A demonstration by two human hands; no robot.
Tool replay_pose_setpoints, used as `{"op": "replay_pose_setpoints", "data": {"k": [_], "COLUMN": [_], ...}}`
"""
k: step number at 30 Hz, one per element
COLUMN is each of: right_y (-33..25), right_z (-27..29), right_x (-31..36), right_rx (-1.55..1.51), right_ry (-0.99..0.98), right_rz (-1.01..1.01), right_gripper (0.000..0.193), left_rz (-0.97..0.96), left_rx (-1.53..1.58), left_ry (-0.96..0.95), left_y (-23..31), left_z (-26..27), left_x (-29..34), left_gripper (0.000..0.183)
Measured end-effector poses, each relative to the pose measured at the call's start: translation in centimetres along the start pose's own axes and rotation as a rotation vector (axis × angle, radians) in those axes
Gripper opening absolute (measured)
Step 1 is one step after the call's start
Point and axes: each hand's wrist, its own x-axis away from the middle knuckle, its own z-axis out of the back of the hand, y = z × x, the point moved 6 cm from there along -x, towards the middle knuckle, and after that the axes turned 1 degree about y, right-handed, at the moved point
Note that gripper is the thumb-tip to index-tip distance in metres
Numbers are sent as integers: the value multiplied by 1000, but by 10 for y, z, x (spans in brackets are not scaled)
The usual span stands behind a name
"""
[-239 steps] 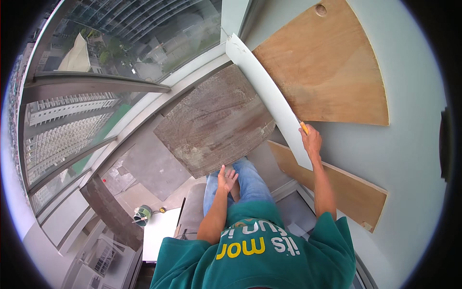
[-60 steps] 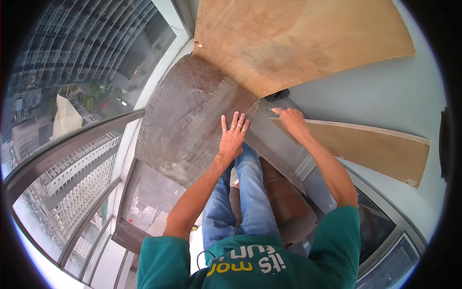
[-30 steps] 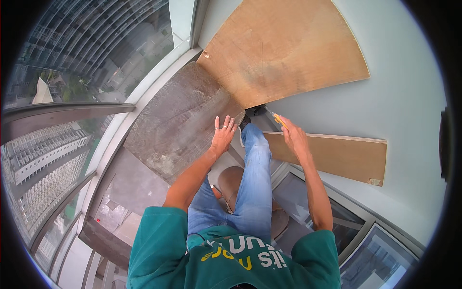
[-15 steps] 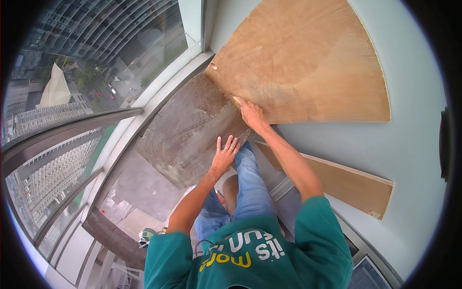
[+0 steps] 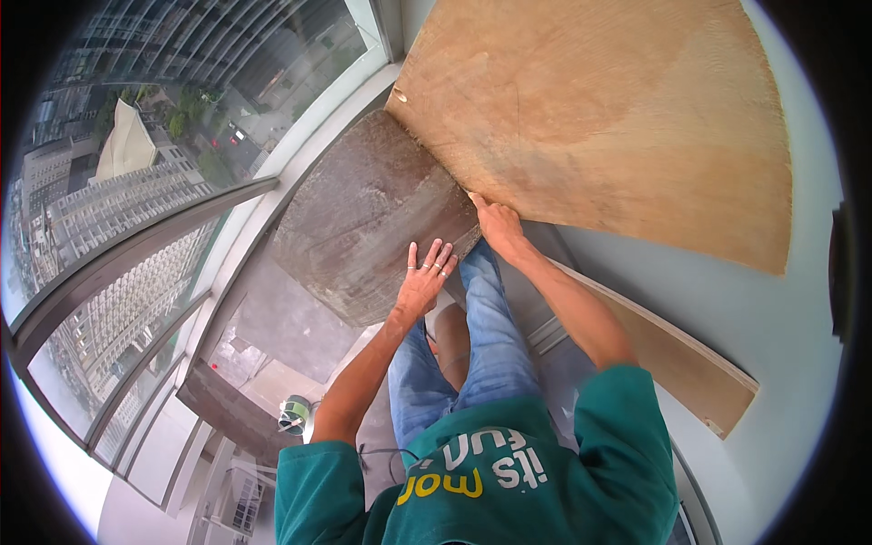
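Windows [image 5: 118, 309]: we look down through them at left, past grey frames [image 5: 241, 193].
Outside: we see buildings [image 5: 118, 222] and trees [image 5: 186, 118].
Wall [image 5: 654, 300]: ours is smooth, pale blue-grey, at right.
Light: we have soft daylight.

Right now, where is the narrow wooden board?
In the head view, the narrow wooden board slants along the right side, below the large plywood panel and to the lower right of the right hand.

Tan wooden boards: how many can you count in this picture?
2: a large board at upper right, by the right hand, and a narrow board lower down, partly behind the right forearm. More may be hidden.
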Motion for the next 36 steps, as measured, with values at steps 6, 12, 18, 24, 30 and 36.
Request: {"op": "replay_pose_setpoints", "data": {"k": [6,12,18,24,30,36], "right_y": [-34,-80,-68,11,45,53], "right_z": [63,53,16,0,-5,-26], "right_x": [2,-126,-99,27,77,52], "right_rx": [-53,-121,24,87,-75,-83], "right_ry": [147,226,103,-56,49,101], "right_rz": [113,140,83,-22,-15,6], "right_gripper": [53,41,28,49,60,56], "left_rz": [33,-4,23,5,13,10], "left_rx": [28,32,48,86,68,118], "left_ry": [-9,35,45,62,87,53], "left_y": [0,2,-4,-2,-3,1], "left_z": [-9,-6,-12,-10,-17,-4], "left_x": [-1,-3,5,1,1,-6], "left_gripper": [86,80,78,78,78,77]}}
